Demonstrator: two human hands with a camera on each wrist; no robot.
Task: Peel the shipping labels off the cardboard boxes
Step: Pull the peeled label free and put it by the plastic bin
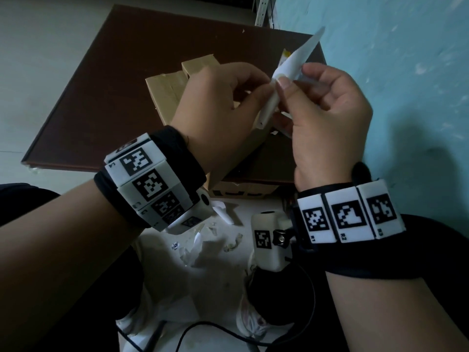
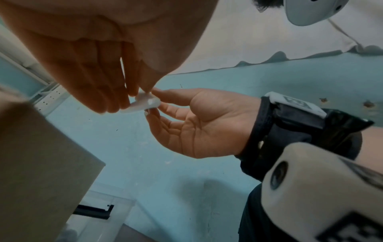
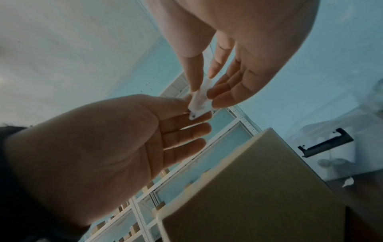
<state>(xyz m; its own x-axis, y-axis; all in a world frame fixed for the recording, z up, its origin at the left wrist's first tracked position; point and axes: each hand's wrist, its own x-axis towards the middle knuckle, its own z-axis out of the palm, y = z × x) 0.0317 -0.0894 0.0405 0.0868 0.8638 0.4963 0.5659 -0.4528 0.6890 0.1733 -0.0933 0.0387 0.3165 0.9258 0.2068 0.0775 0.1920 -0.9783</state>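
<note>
both hands pinch one rolled white label [image 1: 272, 96], held in the air above the cardboard box [image 1: 167, 90].

left hand [image 1: 218, 107] grips the label's lower end between thumb and fingertips; right hand [image 1: 327, 110] pinches it just above, thumb on top. label's upper end sticks up free past the box. box sits on a dark brown surface [image 1: 101, 85]; paper scraps [image 1: 203, 240] lie on the floor nearer the person than the box.

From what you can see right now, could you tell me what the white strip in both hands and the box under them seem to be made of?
The white strip looks like thin paper with a smooth, perhaps coated face: it curls and folds into a roll between the left hand and right hand. The box looks like matte brown cardboard, with stiff flat sides and glossier tape bands on top.
</note>
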